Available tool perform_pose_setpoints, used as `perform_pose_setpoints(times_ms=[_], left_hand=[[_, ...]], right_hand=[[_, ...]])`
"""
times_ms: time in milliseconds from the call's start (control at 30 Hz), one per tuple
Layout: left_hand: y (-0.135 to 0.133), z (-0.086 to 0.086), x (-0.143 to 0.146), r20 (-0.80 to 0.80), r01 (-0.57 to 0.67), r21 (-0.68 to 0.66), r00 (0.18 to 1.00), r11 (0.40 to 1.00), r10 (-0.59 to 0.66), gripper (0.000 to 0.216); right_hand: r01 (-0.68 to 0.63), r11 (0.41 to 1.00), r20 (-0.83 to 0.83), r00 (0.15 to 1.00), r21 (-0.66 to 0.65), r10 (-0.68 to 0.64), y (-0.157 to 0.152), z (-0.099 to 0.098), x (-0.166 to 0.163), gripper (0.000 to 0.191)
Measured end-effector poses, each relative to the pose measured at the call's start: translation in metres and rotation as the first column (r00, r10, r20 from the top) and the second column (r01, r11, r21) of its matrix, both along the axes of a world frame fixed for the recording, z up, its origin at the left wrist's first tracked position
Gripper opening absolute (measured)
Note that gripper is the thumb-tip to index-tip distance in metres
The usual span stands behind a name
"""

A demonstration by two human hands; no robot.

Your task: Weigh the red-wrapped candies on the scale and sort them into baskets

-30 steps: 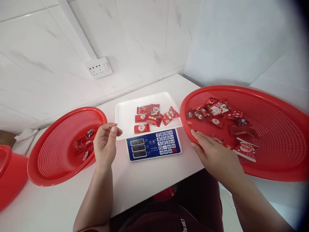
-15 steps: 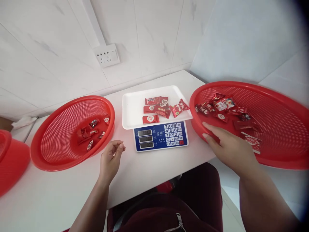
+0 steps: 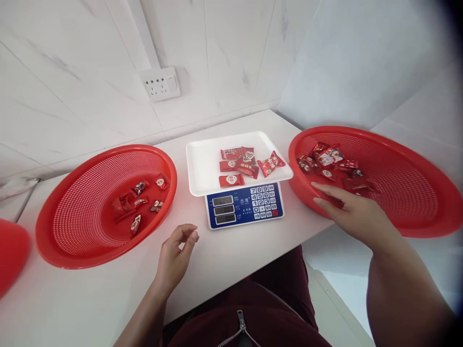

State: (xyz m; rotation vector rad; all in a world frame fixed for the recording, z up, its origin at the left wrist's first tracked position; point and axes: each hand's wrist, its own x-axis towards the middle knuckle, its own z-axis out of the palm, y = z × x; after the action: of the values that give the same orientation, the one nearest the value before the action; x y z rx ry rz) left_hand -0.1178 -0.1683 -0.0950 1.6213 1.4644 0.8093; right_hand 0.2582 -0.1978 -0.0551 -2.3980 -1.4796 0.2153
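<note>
Candies (image 3: 327, 156) are lying in the right basket (image 3: 415, 188), just beyond the right hand (image 3: 356, 217), the nearer one; basket's long axis is running roughly left-right. Right hand is crossing the near rim, fingers extended; grip hidden, can't tell. Left hand (image 3: 176, 258) is curling loosely, holding nothing visible, front-left of scale (image 3: 246, 207). Versus one second ago, left hand is sitting clear of the tray (image 3: 202, 164).

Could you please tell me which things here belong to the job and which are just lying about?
Seemingly in use:
- right basket, at the right hand
- scale with white tray
- red packets on the tray
- left basket, also holding packets

Seemingly just about:
- wall socket
- red container, left edge
</note>
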Motion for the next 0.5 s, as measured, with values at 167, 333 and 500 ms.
perform_pose_setpoints(times_ms=[167, 333, 500], left_hand=[[-0.001, -0.002, 0.000, -0.029, -0.035, -0.002, 0.999, 0.999, 0.035, 0.026], [-0.003, -0.002, 0.011, -0.050, -0.031, 0.033, 0.998, 0.999, 0.032, 0.024], [-0.002, 0.003, 0.024, -0.057, -0.005, 0.062, 0.998, 0.998, 0.008, 0.022]], right_hand=[[-0.042, 0.999, -0.011, 0.999, -0.008, 0.042, 0.000, 0.005, -0.003, 0.048], [-0.070, 0.998, 0.003, 0.998, 0.008, 0.070, -0.002, 0.010, -0.009, 0.049], [-0.072, 0.997, 0.025, 0.997, -0.030, 0.073, -0.004, 0.009, -0.010, 0.049]])
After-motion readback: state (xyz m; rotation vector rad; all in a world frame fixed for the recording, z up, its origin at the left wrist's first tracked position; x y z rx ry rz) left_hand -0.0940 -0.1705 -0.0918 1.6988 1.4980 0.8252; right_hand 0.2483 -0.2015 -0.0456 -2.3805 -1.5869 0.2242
